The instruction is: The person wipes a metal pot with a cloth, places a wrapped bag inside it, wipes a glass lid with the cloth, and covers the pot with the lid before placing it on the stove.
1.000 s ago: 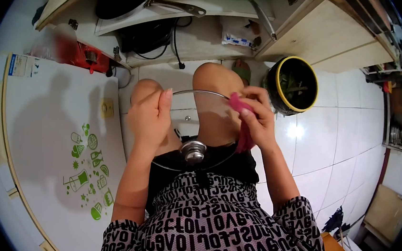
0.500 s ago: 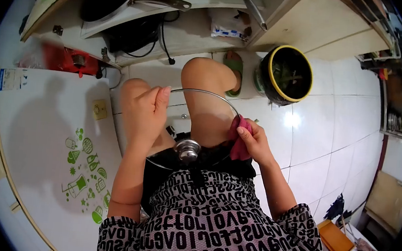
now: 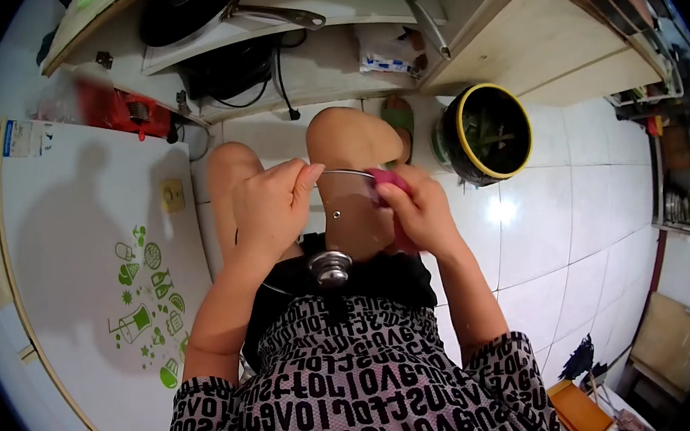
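A clear glass pot lid [image 3: 330, 268] with a metal rim and a metal knob is held over my lap, knob side toward me. My left hand [image 3: 272, 209] grips its rim on the left, thumb on top and fingers curled beneath. My right hand [image 3: 423, 212] pinches a dark pink cloth [image 3: 404, 239] around the far part of the rim. Only a short arc of rim shows between the two hands; the rest of the right side of the edge is hard to make out against my legs and black shorts.
To the left stands a white cabinet or fridge [image 3: 74, 216] with green printed pictures. Ahead, a low open cupboard holds a frying pan [image 3: 183, 17] and a black cord [image 3: 278, 74]. A yellow-rimmed bin [image 3: 526, 120] with green scraps stands on the white tiles, near a green slipper [image 3: 398, 120].
My right hand and the cloth have moved up and left along the rim, closer to my left hand. My left hand and the lid have shifted slightly right.
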{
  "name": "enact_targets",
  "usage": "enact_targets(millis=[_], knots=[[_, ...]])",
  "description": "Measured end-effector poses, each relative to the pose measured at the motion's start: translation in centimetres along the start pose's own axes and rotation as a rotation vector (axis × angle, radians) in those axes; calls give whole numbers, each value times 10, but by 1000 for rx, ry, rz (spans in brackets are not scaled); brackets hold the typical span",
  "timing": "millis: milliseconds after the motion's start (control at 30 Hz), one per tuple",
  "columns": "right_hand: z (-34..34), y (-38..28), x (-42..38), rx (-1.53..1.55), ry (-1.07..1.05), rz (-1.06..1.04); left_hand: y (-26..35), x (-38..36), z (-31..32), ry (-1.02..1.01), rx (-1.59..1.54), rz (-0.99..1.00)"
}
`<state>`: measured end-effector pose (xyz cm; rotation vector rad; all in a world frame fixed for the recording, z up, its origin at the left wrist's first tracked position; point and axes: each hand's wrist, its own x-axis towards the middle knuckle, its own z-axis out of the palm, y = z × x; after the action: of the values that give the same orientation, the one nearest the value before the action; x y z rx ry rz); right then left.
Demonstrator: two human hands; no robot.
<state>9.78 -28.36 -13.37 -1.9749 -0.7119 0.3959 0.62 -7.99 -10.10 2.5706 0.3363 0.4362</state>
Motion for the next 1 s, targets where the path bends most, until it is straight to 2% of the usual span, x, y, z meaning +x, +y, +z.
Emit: enact_targets(millis=[33, 67, 133, 333, 367, 433, 467, 500, 567, 600, 667, 733, 800, 833, 867, 900, 933, 967, 1000], knots=[[2, 12, -16, 347, -40, 257, -1, -1, -1, -20, -16, -22], [5, 25, -32, 353, -40, 262, -2, -2, -1, -46, -33, -43], [8, 48, -61, 653, -14, 425, -7, -3, 4, -17, -43, -36], [5, 59, -93, 617, -98, 439, -22, -5, 3, 34, -103, -92], [3, 58, -88, 616, -96, 436, -22, -4, 3, 59, -78, -82], [-5, 58, -61, 387, -131, 382, -18, 2, -3, 67, -60, -61], [-5, 52, -46, 463, -108, 335, -16, 2, -8, 67, -38, -47], [-18, 16, -26, 410, -139, 427, -10, 2, -9, 67, -36, -54], [-18, -12, 11, 41, -84, -85, 9, 6, -6, 11, -53, 61], [-16, -28, 24, 39, -83, -90, 15, 9, -5, 15, -52, 63], [-10, -52, 41, -293, -39, -300, 23, 13, -3, -81, 4, 15], [-2, -40, 42, -283, -32, -289, 18, 12, -5, -104, -45, 26], [-3, -20, 38, -224, -72, -139, 3, 11, -5, -110, -90, 30], [-9, -11, 33, -203, 1, -103, -9, 4, 1, -118, -144, -46], [-13, 15, 27, -38, 37, -16, -21, -6, 7, -134, -200, -122], [-26, 27, 21, 218, -37, 263, -33, -20, 14, -138, -200, -122], [-33, 34, 14, 369, 19, 437, -45, -32, 22, -228, -435, -338], [-35, 42, 4, 457, 86, 507, -50, -41, 29, -318, -675, -556], [-34, 49, -6, 544, 148, 576, -46, -45, 34, -322, -684, -555]])
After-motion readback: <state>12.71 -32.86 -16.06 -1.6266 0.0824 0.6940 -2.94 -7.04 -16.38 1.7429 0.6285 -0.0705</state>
